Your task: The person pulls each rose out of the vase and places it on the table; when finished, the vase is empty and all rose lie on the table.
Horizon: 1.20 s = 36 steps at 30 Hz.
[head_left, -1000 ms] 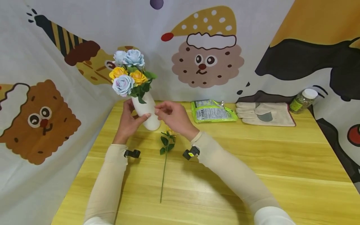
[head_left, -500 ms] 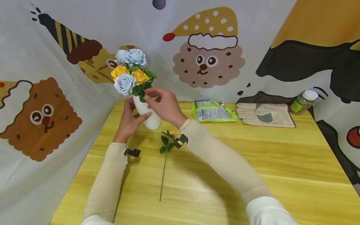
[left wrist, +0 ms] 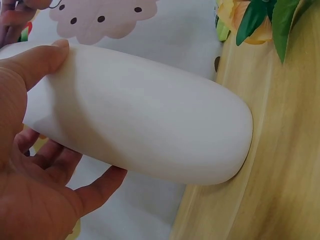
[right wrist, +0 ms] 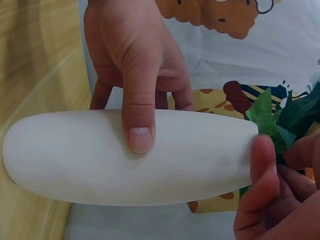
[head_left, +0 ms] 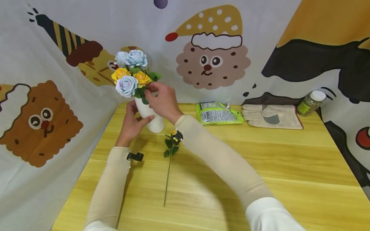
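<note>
**Together at the vase: left hand on the body, right hand at the mouth**

A loose yellow rose (head_left: 175, 149) lies on the table (head_left: 303, 166), its stem pointing to the lower centre of the frame. A black wrist device (head_left: 177, 137) on the right arm overlaps the bloom in the head view.

Farther in, left of centre, the left hand (head_left: 131, 125) is clamped around the white vase (head_left: 156, 123), thumb across the front and fingers behind. The vase base rests on the table. The right hand (head_left: 164, 100) is at the mouth of the vase, with thumb and fingertips close together at the leaves; whether they pinch a leaf or a stem cannot be told. The flower bunch (head_left: 126, 86), three pale blue and two yellow roses, stands in the vase, to the upper left of the right hand.

The left table edge runs diagonally beside the left arm. Wood surface extends from the right arm to the slanted edge at the right of the frame. The vase is near the far left corner.

Along the far edge, right of the vase, are a green packet (head_left: 219, 116), work gloves (head_left: 284, 118) and a white-lidded jar (head_left: 311, 102). A printed cloth (head_left: 130, 19) hangs behind, just beyond the far edge.
</note>
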Available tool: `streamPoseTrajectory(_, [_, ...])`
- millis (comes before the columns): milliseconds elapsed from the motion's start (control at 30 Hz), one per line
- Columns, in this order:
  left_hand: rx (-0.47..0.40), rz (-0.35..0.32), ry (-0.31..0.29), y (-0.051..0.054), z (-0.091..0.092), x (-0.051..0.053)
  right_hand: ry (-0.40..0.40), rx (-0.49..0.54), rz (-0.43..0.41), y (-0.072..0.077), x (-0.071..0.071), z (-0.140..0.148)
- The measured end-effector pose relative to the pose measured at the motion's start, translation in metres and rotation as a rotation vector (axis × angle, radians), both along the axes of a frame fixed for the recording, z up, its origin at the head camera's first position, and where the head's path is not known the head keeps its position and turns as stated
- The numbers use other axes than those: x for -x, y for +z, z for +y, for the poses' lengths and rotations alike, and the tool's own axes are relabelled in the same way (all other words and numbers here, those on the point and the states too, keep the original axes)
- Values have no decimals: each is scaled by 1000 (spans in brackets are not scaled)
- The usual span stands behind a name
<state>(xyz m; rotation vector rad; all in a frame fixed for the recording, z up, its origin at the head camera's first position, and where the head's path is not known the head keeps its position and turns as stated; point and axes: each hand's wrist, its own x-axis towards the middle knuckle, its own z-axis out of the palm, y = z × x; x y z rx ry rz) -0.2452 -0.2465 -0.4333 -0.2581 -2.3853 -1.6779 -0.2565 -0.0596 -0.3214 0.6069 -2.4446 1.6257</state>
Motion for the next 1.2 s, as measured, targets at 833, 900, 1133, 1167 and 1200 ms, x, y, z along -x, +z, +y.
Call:
streamPoseTrajectory(833, [6, 14, 19, -1, 1, 0, -135, 110, 49, 8, 6, -5])
streamPoseTrajectory(900, [7, 17, 20, -2, 0, 1, -152, 149, 66, 9, 5, -2])
streamPoseTrajectory(1133, [-4, 19, 19, -2, 0, 0, -150, 270, 86, 12, 4, 2])
streamPoseTrajectory(1167, [-3, 19, 20, -3, 0, 0, -149, 290, 85, 12, 4, 2])
streamPoseTrajectory(1200, [-1, 20, 20, -3, 0, 0, -149, 306, 81, 12, 5, 3])
